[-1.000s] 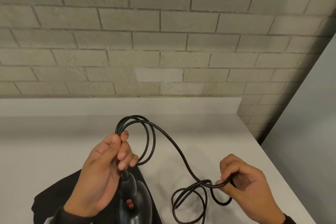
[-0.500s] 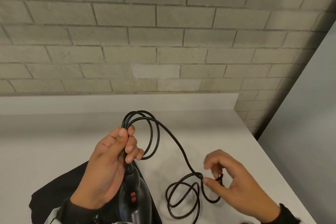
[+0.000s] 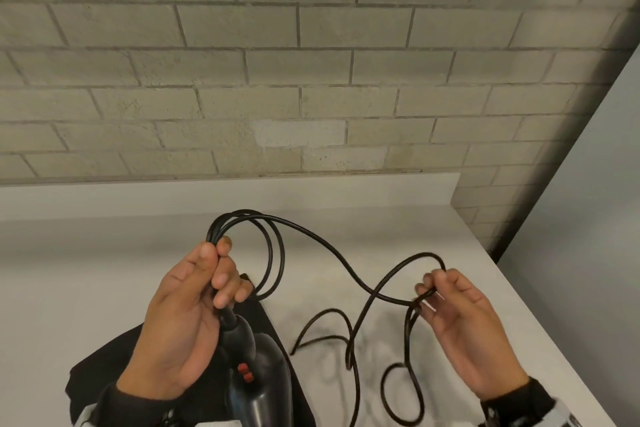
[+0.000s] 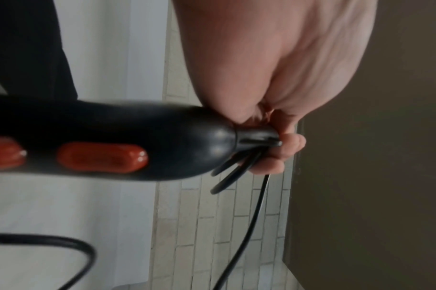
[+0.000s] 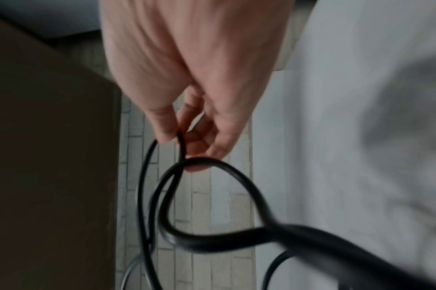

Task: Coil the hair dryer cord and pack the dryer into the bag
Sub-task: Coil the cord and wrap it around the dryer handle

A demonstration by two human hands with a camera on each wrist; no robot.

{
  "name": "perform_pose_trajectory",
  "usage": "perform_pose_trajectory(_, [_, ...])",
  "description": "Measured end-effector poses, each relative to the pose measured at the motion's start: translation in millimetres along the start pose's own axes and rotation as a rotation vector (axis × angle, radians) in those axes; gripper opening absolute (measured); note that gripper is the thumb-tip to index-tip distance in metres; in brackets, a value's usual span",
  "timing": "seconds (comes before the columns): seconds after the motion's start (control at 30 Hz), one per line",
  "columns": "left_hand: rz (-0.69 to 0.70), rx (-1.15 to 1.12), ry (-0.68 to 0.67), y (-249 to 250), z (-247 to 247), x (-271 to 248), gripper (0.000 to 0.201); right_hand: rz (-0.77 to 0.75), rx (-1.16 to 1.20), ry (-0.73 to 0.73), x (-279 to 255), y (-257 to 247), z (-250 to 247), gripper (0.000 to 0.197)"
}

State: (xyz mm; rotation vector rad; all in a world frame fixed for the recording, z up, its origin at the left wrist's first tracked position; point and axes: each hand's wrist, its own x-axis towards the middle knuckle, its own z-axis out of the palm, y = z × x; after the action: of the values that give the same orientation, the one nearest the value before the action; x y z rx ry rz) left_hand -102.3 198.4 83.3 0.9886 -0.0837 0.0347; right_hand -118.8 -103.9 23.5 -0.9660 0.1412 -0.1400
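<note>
The black hair dryer (image 3: 258, 374) with two red switches (image 4: 101, 157) hangs handle-end up over the black bag (image 3: 104, 367) at the near edge. My left hand (image 3: 194, 305) grips the cord's stiff collar together with two gathered loops of the black cord (image 3: 311, 239), which arch above its fingers. The cord runs on to the right, where my right hand (image 3: 450, 315) pinches a strand between thumb and fingers (image 5: 179, 141), lifted off the counter. Loose turns of cord (image 3: 349, 350) dangle and lie below that hand. The dryer's nozzle is out of view.
A white counter (image 3: 69, 270) with a low backsplash meets a grey block wall (image 3: 311, 80). The counter's right edge (image 3: 540, 322) drops off beside my right hand, with a grey surface beyond it.
My right hand has lifted its strand up and to the right, opening a fresh loop. The left hand keeps its hold, and the slack on the counter has spread out.
</note>
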Motion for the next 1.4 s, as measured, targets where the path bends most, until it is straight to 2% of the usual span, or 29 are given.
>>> perform_pose_trajectory(0.07, [0.009,-0.019,0.025,1,-3,-1,0.030,0.039,0.049,0.154,7,1,-11,0.007])
perform_pose_trajectory(0.23, [0.046,-0.073,0.081,6,-12,-2,0.043,0.111,0.037,0.495,17,1,-52,0.011])
perform_pose_trajectory(0.37, [0.047,-0.100,0.095,7,-20,-4,0.041,0.109,-0.373,0.628,21,1,-90,0.010])
perform_pose_trajectory(0.4, [0.046,-0.097,0.094,7,-21,-4,0.042,0.106,-0.461,0.646,22,2,-96,0.016])
perform_pose_trajectory(0.5, [0.037,-0.076,0.084,6,-17,-4,0.041,0.085,-0.766,0.664,19,4,-97,0.050])
perform_pose_trajectory(0.53, [0.032,-0.070,0.075,5,-15,-4,0.041,0.028,-0.899,0.643,17,5,-91,0.055])
perform_pose_trajectory(0.6, [0.017,-0.053,0.054,3,-9,-4,0.038,-0.216,-1.094,0.509,11,7,-69,0.048])
perform_pose_trajectory(0.67, [0.006,-0.026,0.026,1,-4,-3,0.031,-0.470,-1.163,0.255,0,9,-36,0.033])
perform_pose_trajectory(0.7, [0.002,-0.014,0.011,-1,-2,-3,0.027,-0.539,-1.168,0.114,-6,11,-17,0.031])
perform_pose_trajectory(0.73, [-0.003,-0.002,-0.006,-2,1,-3,0.025,-0.559,-1.164,-0.023,-10,15,0,0.033])
perform_pose_trajectory(0.8, [-0.011,0.016,-0.040,-5,5,-3,0.025,-0.466,-1.170,-0.246,-15,25,29,0.049])
perform_pose_trajectory(0.87, [-0.019,0.040,-0.083,-6,8,-3,0.022,-0.369,-1.213,-0.375,-12,39,47,0.049])
perform_pose_trajectory(0.9, [-0.021,0.052,-0.117,-7,8,-4,0.021,-0.386,-1.213,-0.398,-8,44,53,0.040])
perform_pose_trajectory(0.97, [-0.017,0.061,-0.169,-8,6,-4,0.034,-0.454,-1.143,-0.379,-2,46,61,0.025])
perform_pose_trajectory(1.07, [-0.010,0.054,-0.182,-8,4,-6,0.041,-0.505,-1.020,-0.279,0,36,67,0.023])
perform_pose_trajectory(1.13, [-0.013,0.072,-0.209,-9,4,-8,0.041,-0.563,-1.020,-0.229,-2,27,74,0.024])
perform_pose_trajectory(1.2, [-0.010,0.092,-0.251,-11,8,-9,0.041,-0.580,-1.111,-0.265,-6,22,79,0.023])
perform_pose_trajectory(1.3, [0.022,0.131,-0.274,-15,14,-10,0.042,-0.566,-1.366,-0.393,-15,21,82,0.029])
perform_pose_trajectory(1.4, [0.047,0.145,-0.277,-17,18,-11,0.042,-0.448,-1.426,-0.449,-21,24,80,0.033])
